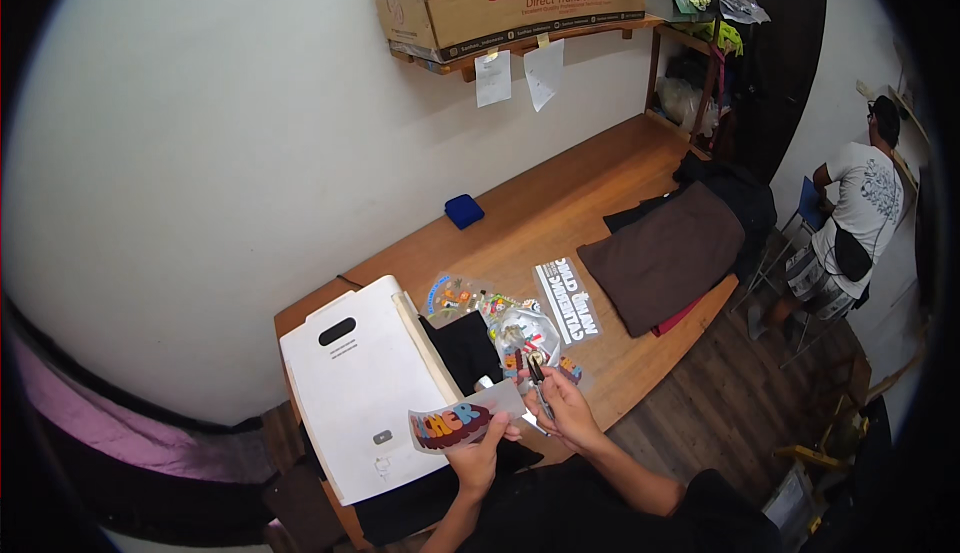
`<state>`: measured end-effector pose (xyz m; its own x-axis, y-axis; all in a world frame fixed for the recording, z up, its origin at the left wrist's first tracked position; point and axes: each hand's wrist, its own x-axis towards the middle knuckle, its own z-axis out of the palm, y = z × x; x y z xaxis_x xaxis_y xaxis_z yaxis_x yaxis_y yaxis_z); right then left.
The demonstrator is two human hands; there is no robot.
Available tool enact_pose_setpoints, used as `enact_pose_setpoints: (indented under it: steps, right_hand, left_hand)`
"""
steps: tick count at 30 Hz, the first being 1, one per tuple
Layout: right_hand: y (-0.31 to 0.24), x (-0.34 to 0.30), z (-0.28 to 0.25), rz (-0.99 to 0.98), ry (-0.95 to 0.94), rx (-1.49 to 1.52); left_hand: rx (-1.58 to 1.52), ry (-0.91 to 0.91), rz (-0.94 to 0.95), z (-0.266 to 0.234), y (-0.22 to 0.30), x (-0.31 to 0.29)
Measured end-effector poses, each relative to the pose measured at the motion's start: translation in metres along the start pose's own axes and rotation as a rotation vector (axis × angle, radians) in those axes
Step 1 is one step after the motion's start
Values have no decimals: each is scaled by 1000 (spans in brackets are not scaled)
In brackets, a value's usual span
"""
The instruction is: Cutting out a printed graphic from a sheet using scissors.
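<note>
My left hand (476, 465) is closed on the edge of a clear transfer film sheet (455, 427) with colourful arched lettering, held tilted over the front of a white heat press (365, 383). Just right of it, my right hand (566, 415) grips what looks like a pair of scissors (537, 378), their dark, slim ends pointing away from me. The fingers partly hide the tool. Beyond my hands, a clear plastic bag or dish (525, 331) of small items rests on several printed films. A sheet with white lettering (566, 301) lies to its right.
Folded brown cloth (665, 253) and black garments (735, 198) are piled at the table's right. A small blue folded cloth (463, 212) lies near the wall. Above hangs a shelf with a long cardboard box (530, 8). A person (860, 203) sits at the far right.
</note>
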<state>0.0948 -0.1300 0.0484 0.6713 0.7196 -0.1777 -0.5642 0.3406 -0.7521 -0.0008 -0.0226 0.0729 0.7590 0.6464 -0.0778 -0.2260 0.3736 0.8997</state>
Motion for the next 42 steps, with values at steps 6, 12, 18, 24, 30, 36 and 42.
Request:
enact_pose_setpoints:
  steps: [6, 12, 18, 24, 30, 36, 42]
  right_hand:
    - [-5, -19, 20, -177, 18, -220]
    - [-9, -27, 29, -218, 6, -228]
    - [-9, -27, 40, -316, 102, -257]
    - [-8, -26, 41, -311, 151, -180]
    - [-10, -27, 43, -263, 182, -119]
    - [-14, -29, 46, -233, 212, -95]
    - [-13, -28, 43, -257, 197, -109]
  left_hand:
    - [25, 11, -3, 0, -1, 0]
    - [26, -22, 9, 1, -1, -2]
    - [22, -55, 6, 2, -1, -4]
    - [53, -76, 3, 3, -1, -4]
    - [57, -86, -19, 4, 0, -4]
    - [80, -109, 3, 2, -1, -3]
    - [94, -112, 12, 1, -1, -3]
